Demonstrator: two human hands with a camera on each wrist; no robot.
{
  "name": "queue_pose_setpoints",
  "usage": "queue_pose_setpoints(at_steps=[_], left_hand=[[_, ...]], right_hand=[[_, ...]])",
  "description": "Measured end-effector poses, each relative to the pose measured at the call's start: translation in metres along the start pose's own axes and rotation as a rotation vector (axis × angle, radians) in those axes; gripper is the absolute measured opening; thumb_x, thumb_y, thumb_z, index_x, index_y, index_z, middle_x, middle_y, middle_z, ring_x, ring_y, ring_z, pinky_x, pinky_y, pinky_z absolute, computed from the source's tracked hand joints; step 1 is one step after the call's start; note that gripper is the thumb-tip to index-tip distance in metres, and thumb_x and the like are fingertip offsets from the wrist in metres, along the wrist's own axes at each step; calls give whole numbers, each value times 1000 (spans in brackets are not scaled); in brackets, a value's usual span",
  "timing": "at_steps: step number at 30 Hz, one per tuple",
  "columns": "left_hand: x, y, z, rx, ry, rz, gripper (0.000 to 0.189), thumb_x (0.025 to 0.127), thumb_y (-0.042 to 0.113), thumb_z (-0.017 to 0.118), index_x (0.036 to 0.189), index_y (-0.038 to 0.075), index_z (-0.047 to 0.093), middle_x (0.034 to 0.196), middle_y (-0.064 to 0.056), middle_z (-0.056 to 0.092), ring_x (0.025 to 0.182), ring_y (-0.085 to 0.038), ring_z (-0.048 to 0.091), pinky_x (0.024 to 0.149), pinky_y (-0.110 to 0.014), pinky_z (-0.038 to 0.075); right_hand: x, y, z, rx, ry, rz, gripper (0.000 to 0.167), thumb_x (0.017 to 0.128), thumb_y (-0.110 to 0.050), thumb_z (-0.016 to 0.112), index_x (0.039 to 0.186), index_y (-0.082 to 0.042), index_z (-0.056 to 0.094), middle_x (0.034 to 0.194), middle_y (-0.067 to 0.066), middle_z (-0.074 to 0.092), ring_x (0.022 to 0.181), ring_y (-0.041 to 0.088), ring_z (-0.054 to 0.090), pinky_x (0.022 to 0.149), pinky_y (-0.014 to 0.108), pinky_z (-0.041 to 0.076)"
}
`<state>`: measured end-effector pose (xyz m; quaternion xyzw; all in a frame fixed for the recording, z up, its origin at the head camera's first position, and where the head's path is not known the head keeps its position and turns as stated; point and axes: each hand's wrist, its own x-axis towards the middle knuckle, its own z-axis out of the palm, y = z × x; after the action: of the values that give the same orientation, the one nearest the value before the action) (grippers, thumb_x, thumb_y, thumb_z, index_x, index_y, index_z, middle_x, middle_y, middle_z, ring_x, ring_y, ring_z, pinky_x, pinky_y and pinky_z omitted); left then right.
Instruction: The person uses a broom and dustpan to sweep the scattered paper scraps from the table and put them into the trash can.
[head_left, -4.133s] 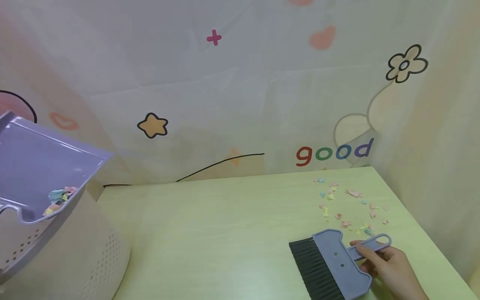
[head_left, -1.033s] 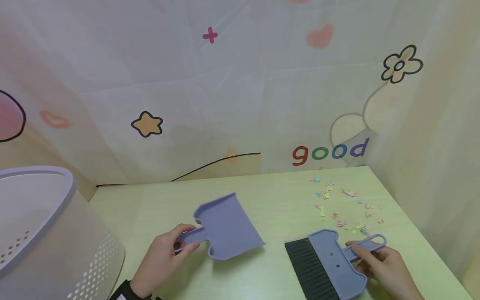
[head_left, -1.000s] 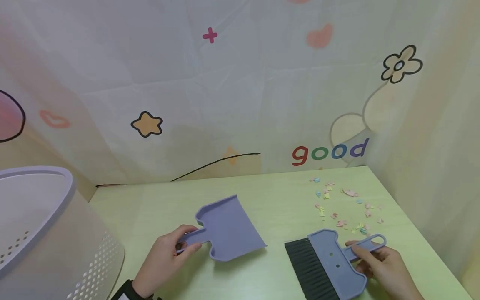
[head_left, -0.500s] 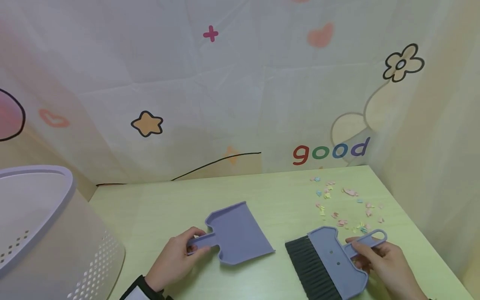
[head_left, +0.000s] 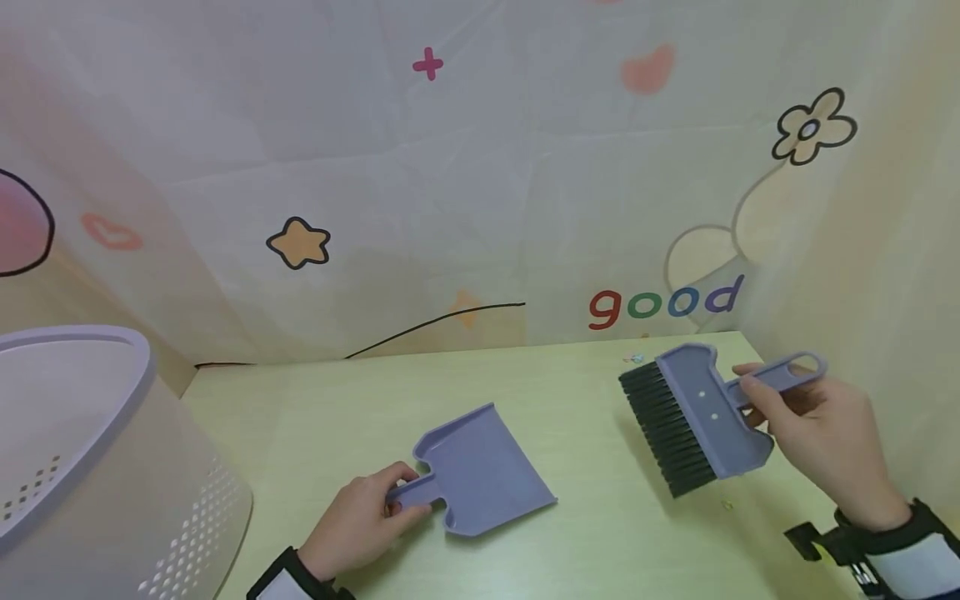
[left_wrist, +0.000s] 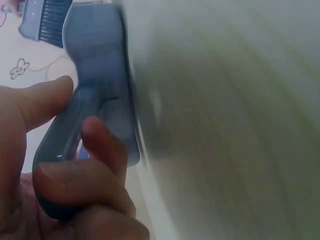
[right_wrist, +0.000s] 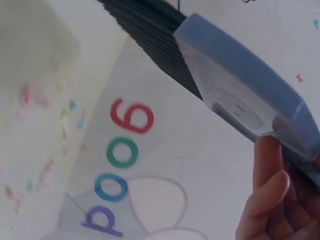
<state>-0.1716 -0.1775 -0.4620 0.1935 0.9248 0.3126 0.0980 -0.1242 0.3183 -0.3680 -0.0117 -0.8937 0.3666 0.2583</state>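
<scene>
My left hand (head_left: 360,517) grips the handle of a lilac dustpan (head_left: 487,471) on the table. The pan's wide edge faces right, and no scraps show in it. In the left wrist view, thumb and fingers wrap round the dustpan handle (left_wrist: 57,137). Raised over the right side of the table, my right hand (head_left: 825,442) holds a lilac hand brush (head_left: 720,408) by its handle, dark bristles pointing left and down. The brush hides most of the paper scraps (head_left: 637,358); more scraps (right_wrist: 32,97) appear, blurred, in the right wrist view.
A pale basket (head_left: 187,467) with a lilac rim and pierced sides stands at the left. Behind the light table (head_left: 315,425) hangs a printed curtain (head_left: 450,200), and more cloth falls along the right side.
Earlier the dustpan, with scraps in it, tilted over the basket; it then came down to the table and slid slightly right. The brush has just risen from the front toward the back right.
</scene>
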Motion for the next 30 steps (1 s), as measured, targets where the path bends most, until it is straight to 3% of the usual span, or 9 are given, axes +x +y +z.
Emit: queue_pose_setpoints(at_steps=[4,6,10,13,15,21,25,30], left_hand=[[1,0,1,26,1,3,30,94,49,74,111,25,68,61,16,41,50,0,35,49,-20,27],[1,0,1,38,7,3,31,94,50,74,111,25,68,60,16,41,50,0,35,49,-20,27],[1,2,1,59,30,6,31,92,48,76,111,25,69,60,15,40,50,0,34,50,-21,25],[1,3,2,69,39,3,30,92,46,77,112,25,69,60,15,39,50,0,33,50,-21,24],[2,3,2,72,42,0,29,92,45,76,112,25,70,59,15,39,50,0,33,50,-21,24],[6,2,4,85,65,21,27,92,45,76,112,27,71,59,17,40,50,1,33,50,-21,24],[9,2,4,96,73,40,27,92,45,76,111,27,72,58,17,38,49,1,31,50,-21,22],[13,5,5,104,71,52,29,93,46,75,111,24,72,58,17,38,49,1,32,49,-21,22]], right_hand=[[20,-1,4,-114,56,-158,15,92,-10,74,104,-3,78,77,18,75,56,-17,53,46,12,43],[29,0,8,-162,72,-232,14,89,-10,76,101,-3,79,71,15,73,55,-17,49,45,12,39],[42,3,21,-275,80,-329,12,84,-12,79,83,-1,78,55,3,60,49,-3,42,43,20,30],[48,8,30,-345,55,-350,25,84,-13,80,66,-1,68,50,0,50,46,6,36,42,24,25],[50,12,36,-387,42,-378,26,83,-12,80,64,-3,64,52,0,52,46,8,38,43,24,26],[48,16,49,-443,-15,-406,19,83,-12,78,70,-3,66,57,3,63,47,8,48,43,22,30],[42,8,60,-409,-55,-381,18,85,-11,78,74,-3,66,60,4,62,49,9,48,45,23,33],[39,-7,80,-371,-72,-428,17,85,-9,80,76,-3,66,62,3,62,51,9,48,47,23,37]])
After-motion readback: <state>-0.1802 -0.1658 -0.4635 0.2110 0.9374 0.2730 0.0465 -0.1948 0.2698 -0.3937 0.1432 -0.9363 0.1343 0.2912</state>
